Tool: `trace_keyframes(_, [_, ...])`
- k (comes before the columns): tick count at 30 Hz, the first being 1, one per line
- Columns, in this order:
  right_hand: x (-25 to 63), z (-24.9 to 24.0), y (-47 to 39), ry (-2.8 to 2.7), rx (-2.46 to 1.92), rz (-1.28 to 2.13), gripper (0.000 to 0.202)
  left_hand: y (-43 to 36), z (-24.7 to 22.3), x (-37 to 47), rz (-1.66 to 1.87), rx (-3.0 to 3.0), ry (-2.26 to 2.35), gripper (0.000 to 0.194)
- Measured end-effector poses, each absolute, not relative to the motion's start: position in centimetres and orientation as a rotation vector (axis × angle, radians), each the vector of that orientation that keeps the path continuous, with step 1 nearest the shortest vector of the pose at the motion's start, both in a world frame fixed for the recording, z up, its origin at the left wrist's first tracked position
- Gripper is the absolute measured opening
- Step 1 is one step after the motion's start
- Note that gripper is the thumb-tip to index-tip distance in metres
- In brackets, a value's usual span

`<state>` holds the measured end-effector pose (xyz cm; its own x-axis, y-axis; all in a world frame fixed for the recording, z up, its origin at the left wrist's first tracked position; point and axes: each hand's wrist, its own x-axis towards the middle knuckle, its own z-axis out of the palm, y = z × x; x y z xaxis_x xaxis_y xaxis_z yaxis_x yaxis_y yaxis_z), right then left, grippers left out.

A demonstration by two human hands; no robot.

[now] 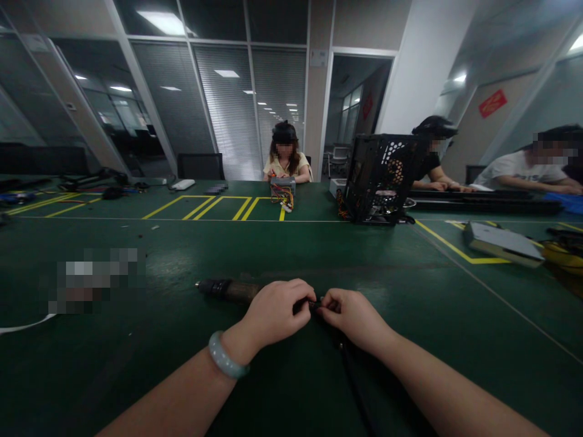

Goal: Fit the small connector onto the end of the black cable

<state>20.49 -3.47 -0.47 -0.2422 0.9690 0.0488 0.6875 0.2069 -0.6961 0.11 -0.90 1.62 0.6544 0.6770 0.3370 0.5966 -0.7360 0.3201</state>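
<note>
A straight electric screwdriver [240, 292] with a dark nose and brownish body lies on the green table, its tip pointing left. My left hand [279, 309], with a pale green bangle [224, 357] on the wrist, is closed around its rear end and covers that part. Close by on the right, my right hand [353, 315] pinches the black cable [355, 385] where it meets the tool's tail. Fingers hide most of this joint, so I cannot tell whether plug and tool are fully together. The cable runs down toward the table's near edge.
An open black computer case [380, 179] stands at the back right, with a flat metal drive [503, 244] nearer. Across the table a person [286, 161] handles a power supply [283, 186] with coloured wires. Two more people sit at the right. A blurred patch covers something at left.
</note>
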Motion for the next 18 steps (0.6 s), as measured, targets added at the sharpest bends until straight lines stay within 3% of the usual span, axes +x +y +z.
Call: trace_keyframes(18, [20.52,-0.57,-3.45,-1.999,-1.537,0.767,0.01,-0.77,1.27,0.08,0.675,2.641,1.114,0.012])
